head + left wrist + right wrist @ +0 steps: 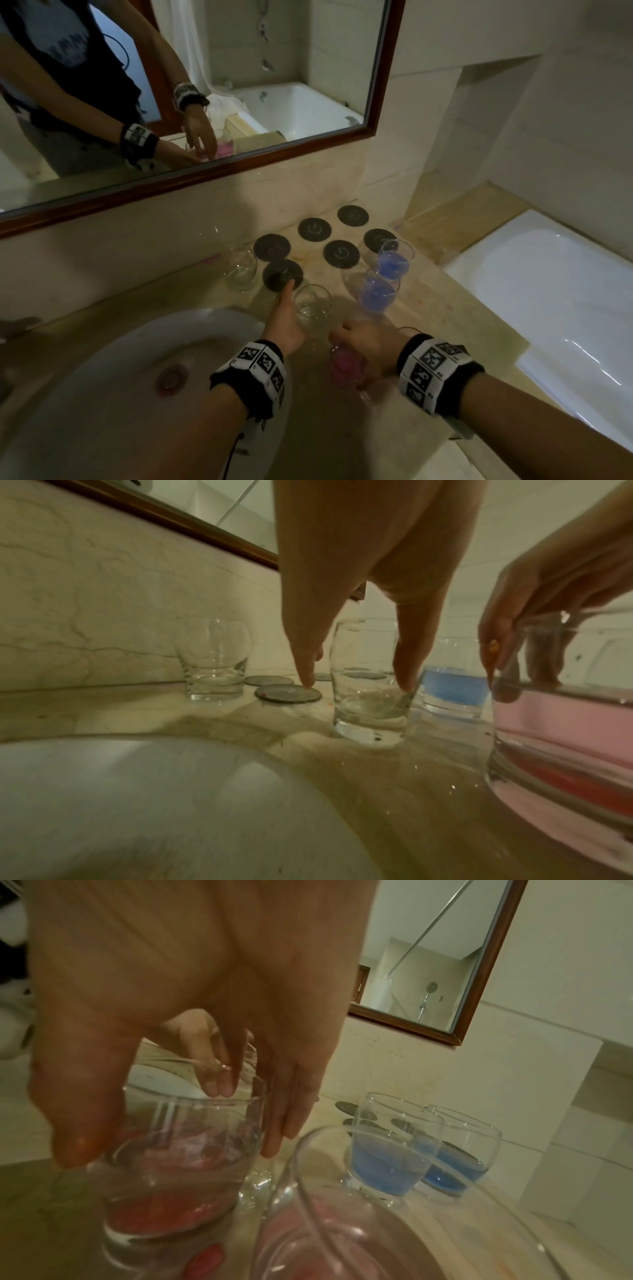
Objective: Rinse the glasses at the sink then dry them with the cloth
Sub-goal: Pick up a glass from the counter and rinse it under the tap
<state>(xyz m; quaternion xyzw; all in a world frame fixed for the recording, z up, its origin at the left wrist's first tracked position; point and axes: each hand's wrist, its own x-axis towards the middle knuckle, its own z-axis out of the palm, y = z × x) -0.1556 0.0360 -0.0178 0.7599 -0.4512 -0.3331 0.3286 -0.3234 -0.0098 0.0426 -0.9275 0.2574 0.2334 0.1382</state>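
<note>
My left hand (291, 308) (358, 687) reaches over the marble counter to an empty clear glass (312, 308) (369, 710) beside the sink (102, 377). Its straight thumb and finger straddle the glass; one fingertip lies against its right side and the thumb tip rests on a dark coaster (282, 274). My right hand (349, 342) (176, 1148) grips from above the rim of a glass with pink liquid (344, 366) (555, 723) (178, 1191). A second pink glass (342, 1231) stands under that wrist. No cloth is in view.
Two glasses with blue liquid (394, 262) (378, 293) stand right of several dark coasters. Another empty glass (241, 270) stands near the back wall. A mirror (205, 85) hangs above the counter, and a white bathtub (548, 291) lies to the right.
</note>
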